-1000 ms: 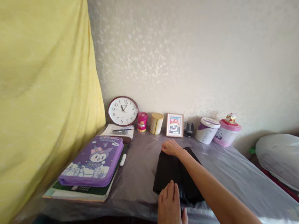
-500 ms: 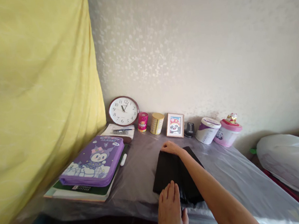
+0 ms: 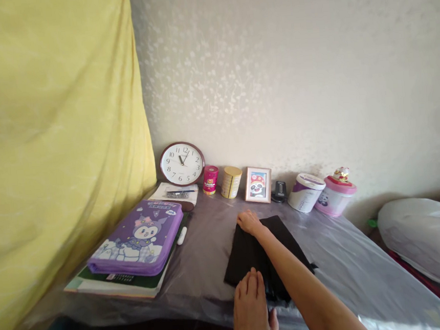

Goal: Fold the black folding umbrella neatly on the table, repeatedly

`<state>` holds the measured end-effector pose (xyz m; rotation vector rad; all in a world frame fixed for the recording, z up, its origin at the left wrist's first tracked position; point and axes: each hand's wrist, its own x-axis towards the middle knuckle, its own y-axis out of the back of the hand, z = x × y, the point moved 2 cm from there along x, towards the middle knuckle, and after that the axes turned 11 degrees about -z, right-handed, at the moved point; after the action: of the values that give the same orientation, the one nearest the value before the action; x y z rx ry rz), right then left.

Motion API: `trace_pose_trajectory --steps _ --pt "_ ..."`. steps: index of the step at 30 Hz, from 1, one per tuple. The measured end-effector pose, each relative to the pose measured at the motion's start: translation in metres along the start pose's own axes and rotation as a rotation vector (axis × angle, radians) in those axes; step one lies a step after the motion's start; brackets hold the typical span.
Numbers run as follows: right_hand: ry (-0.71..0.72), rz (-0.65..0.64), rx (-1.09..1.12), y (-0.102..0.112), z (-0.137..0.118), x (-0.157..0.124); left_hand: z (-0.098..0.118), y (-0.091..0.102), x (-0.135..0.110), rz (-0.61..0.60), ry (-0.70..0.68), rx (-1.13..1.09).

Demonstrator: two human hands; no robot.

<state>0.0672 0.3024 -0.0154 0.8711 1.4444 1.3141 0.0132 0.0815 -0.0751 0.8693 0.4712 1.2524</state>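
A black, flat, cloth-like thing (image 3: 245, 258) lies on the table near its front edge; its exact kind I cannot make out. A small black tab sticks out at its right edge, and its lower part is partly hidden by my hands and forearm. My left hand (image 3: 251, 306) rests palm down on its near edge, fingers stretched out and thumb to the side. Reaching across it, my right hand (image 3: 250, 221) has its fingers curled on the far left corner.
A purple cartoon zip case (image 3: 137, 239) lies on books (image 3: 115, 289) at left, beside a white marker (image 3: 182, 235). Along the wall stand a clock (image 3: 182, 163), a pink can (image 3: 210, 180), a yellow can (image 3: 231, 182), a picture frame (image 3: 257, 185) and two tubs (image 3: 306, 193).
My right hand and forearm have shifted slightly left and nearer. More of the black thing's right part shows, spread further to the right. My left hand has barely moved.
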Motion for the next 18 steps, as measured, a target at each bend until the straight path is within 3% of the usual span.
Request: trace_pose_trajectory --steps 3,6,10,13,18 --pt "0.011 0.100 -0.045 0.005 -0.003 -0.013 0.002 0.002 -0.001 -0.045 0.021 -0.013" --pt "0.122 0.235 -0.100 0.003 -0.009 -0.031 0.002 0.002 -0.002 -0.075 0.030 -0.008" --pt "0.270 0.166 -0.151 -0.013 -0.012 -0.045 -0.001 -0.001 -0.003 -0.065 0.030 0.007" --pt "0.141 0.238 -0.105 -0.009 -0.002 -0.051 -0.001 -0.002 -0.002 -0.046 0.037 0.019" --pt "-0.077 0.375 0.009 0.024 0.027 -0.089 0.002 -0.001 -0.005 0.036 0.043 0.054"
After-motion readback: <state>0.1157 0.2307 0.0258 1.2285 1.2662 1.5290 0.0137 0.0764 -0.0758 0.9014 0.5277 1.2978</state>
